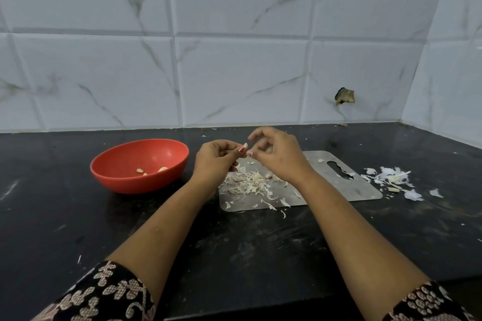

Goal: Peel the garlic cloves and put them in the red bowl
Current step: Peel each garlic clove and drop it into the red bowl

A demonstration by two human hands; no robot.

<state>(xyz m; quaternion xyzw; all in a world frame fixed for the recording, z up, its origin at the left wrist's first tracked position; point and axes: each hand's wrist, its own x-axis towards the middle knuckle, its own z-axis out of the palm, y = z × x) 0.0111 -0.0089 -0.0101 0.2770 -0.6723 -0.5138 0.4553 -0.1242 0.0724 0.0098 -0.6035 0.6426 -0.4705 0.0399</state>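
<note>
My left hand (216,159) pinches a small garlic clove (245,145) between thumb and fingertips, held above the grey cutting board (362,185). My right hand (276,154) hovers just right of the clove, thumb tip touching it, the other fingers curled apart. A heap of papery skins and cloves (247,181) lies on the board beneath both hands. The red bowl (114,167) stands on the counter left of my left hand, with three peeled cloves (163,169) inside.
More garlic skins and bits (393,180) are scattered on the black counter (260,242) right of the board. A white tiled wall runs behind, meeting a side wall at the right corner, with a chipped hole (344,96) in one tile.
</note>
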